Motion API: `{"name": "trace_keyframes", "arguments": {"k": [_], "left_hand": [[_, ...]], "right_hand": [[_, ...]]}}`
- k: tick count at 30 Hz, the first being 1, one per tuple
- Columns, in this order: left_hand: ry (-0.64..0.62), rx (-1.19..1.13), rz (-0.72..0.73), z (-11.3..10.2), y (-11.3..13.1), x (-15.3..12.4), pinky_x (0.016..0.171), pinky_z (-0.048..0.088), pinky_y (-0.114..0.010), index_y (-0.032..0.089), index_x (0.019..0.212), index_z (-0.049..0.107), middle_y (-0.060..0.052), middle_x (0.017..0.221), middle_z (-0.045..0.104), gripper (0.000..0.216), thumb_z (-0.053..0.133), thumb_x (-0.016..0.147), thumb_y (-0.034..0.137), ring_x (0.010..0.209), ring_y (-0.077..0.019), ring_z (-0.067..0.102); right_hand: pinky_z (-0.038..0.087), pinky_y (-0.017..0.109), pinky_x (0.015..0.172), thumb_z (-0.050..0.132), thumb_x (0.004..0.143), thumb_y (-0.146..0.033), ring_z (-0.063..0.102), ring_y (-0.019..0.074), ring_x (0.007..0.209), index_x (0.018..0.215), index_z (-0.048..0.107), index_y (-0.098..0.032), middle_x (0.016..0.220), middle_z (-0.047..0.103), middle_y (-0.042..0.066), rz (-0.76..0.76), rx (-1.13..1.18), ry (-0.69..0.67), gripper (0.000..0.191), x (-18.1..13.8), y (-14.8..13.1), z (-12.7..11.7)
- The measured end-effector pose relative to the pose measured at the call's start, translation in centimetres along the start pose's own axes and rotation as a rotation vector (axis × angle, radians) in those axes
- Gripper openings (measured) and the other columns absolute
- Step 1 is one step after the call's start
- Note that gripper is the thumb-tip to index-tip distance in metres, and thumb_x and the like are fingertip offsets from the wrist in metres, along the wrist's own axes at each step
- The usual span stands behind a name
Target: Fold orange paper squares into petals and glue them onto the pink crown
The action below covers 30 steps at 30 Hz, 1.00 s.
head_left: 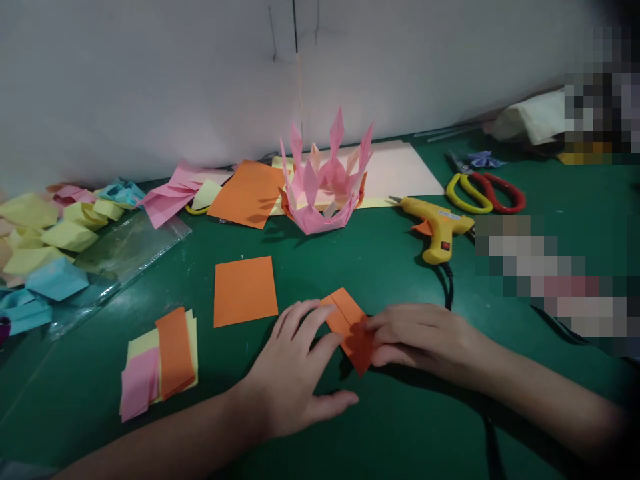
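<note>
A folded orange paper piece [347,320] lies on the green table [400,427] in front of me. My left hand [295,363] rests on its left side with fingers spread and stretched flat. From the right, my right hand [420,337] presses its fingertips together on the paper's lower fold. A flat orange square [244,291] lies just left of my hands. A pink and orange paper crown [325,183] stands behind, near the wall.
A yellow glue gun [439,227] with its black cord lies to the right, and yellow and red scissors [483,193] lie beyond it. Folded pink, orange and yellow pieces [157,363] sit at the lower left. Several coloured folded papers [50,247] and a plastic bag fill the far left.
</note>
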<state>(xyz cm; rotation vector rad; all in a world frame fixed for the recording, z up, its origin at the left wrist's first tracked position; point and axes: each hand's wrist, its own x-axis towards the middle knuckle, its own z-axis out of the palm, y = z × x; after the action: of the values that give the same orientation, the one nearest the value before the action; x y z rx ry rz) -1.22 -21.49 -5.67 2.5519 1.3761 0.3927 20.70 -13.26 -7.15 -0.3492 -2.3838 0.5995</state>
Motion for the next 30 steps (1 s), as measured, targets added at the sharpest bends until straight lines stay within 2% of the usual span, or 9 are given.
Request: {"name": "trace_keyframes", "arguments": {"k": [3, 6, 11, 14, 17, 20, 24, 27, 30], "left_hand": [[0.101, -0.003, 0.026, 0.2, 0.5, 0.0, 0.079, 0.053, -0.041, 0.013, 0.098, 0.060, -0.013, 0.098, 0.064, 0.028, 0.053, 0.086, 0.037, 0.095, -0.0254, 0.059], [0.173, -0.020, 0.053, 0.2, 0.5, 0.0, 0.075, 0.053, -0.034, 0.014, 0.088, 0.061, -0.007, 0.085, 0.065, 0.016, 0.045, 0.090, 0.018, 0.083, -0.0178, 0.061], [0.213, -0.032, 0.048, 0.1, 0.3, 0.1, 0.086, 0.052, -0.037, 0.015, 0.098, 0.059, -0.007, 0.090, 0.068, 0.015, 0.048, 0.089, 0.021, 0.092, -0.0194, 0.063], [0.187, -0.009, 0.026, 0.1, 0.1, 0.2, 0.081, 0.054, -0.039, 0.013, 0.102, 0.059, -0.009, 0.093, 0.067, 0.021, 0.051, 0.087, 0.027, 0.091, -0.0221, 0.062], [0.165, 0.002, 0.011, 0.3, 0.0, 0.4, 0.076, 0.054, -0.038, 0.012, 0.100, 0.059, -0.011, 0.095, 0.066, 0.022, 0.052, 0.086, 0.028, 0.089, -0.0227, 0.062], [0.161, -0.013, 0.014, 0.3, 0.0, 0.5, 0.084, 0.053, -0.041, 0.013, 0.103, 0.058, -0.012, 0.104, 0.066, 0.023, 0.049, 0.085, 0.024, 0.098, -0.0248, 0.060], [0.154, -0.058, 0.003, 0.3, 0.0, 0.6, 0.092, 0.050, -0.045, 0.012, 0.109, 0.056, -0.014, 0.111, 0.064, 0.030, 0.051, 0.081, 0.022, 0.109, -0.0275, 0.058], [0.161, -0.116, -0.026, 0.4, -0.1, 0.6, 0.094, 0.049, -0.044, 0.013, 0.111, 0.056, -0.013, 0.111, 0.064, 0.031, 0.054, 0.082, 0.027, 0.109, -0.0261, 0.057], [0.186, -0.182, -0.077, 0.5, -0.3, 0.7, 0.089, 0.052, -0.038, 0.016, 0.100, 0.060, -0.009, 0.100, 0.066, 0.017, 0.053, 0.087, 0.025, 0.101, -0.0212, 0.060]], "right_hand": [[0.052, 0.020, 0.069, 0.055, 0.085, -0.045, 0.068, 0.0116, 0.074, 0.083, 0.062, -0.020, 0.076, 0.070, 0.002, 0.109, 0.174, -0.026, 0.026, -0.1, -0.3, 0.1], [0.052, 0.024, 0.081, 0.064, 0.076, -0.049, 0.067, 0.0157, 0.094, 0.100, 0.063, -0.021, 0.100, 0.071, 0.006, 0.218, 0.246, -0.142, 0.037, -0.2, -0.1, -0.2], [0.053, 0.029, 0.086, 0.074, 0.067, -0.047, 0.064, 0.0212, 0.103, 0.114, 0.063, -0.024, 0.110, 0.068, 0.008, 0.297, 0.309, -0.221, 0.053, 0.1, -0.1, -1.2], [0.054, 0.024, 0.079, 0.064, 0.082, -0.030, 0.067, 0.0157, 0.093, 0.112, 0.064, -0.025, 0.104, 0.070, 0.006, 0.318, 0.306, -0.203, 0.031, 0.4, -0.2, -1.3], [0.053, 0.020, 0.072, 0.055, 0.087, -0.021, 0.068, 0.0117, 0.081, 0.095, 0.070, -0.023, 0.088, 0.072, 0.003, 0.332, 0.282, -0.147, 0.017, 0.5, -0.1, -1.0], [0.053, 0.021, 0.073, 0.055, 0.087, -0.023, 0.068, 0.0124, 0.082, 0.082, 0.070, -0.023, 0.089, 0.071, 0.004, 0.345, 0.273, -0.102, 0.016, 0.5, 0.2, -0.7], [0.052, 0.024, 0.076, 0.053, 0.088, -0.025, 0.066, 0.0141, 0.088, 0.081, 0.067, -0.022, 0.097, 0.068, 0.006, 0.367, 0.206, -0.082, 0.015, 0.4, 0.4, -0.5], [0.052, 0.022, 0.067, 0.051, 0.089, -0.027, 0.067, 0.0127, 0.077, 0.086, 0.063, -0.021, 0.086, 0.069, 0.004, 0.434, 0.168, -0.089, 0.014, 0.3, 0.3, -0.5], [0.050, 0.021, 0.060, 0.051, 0.089, -0.030, 0.066, 0.0123, 0.069, 0.088, 0.062, -0.022, 0.080, 0.069, 0.002, 0.506, 0.127, -0.107, 0.014, 0.3, 0.0, -0.3]]}}
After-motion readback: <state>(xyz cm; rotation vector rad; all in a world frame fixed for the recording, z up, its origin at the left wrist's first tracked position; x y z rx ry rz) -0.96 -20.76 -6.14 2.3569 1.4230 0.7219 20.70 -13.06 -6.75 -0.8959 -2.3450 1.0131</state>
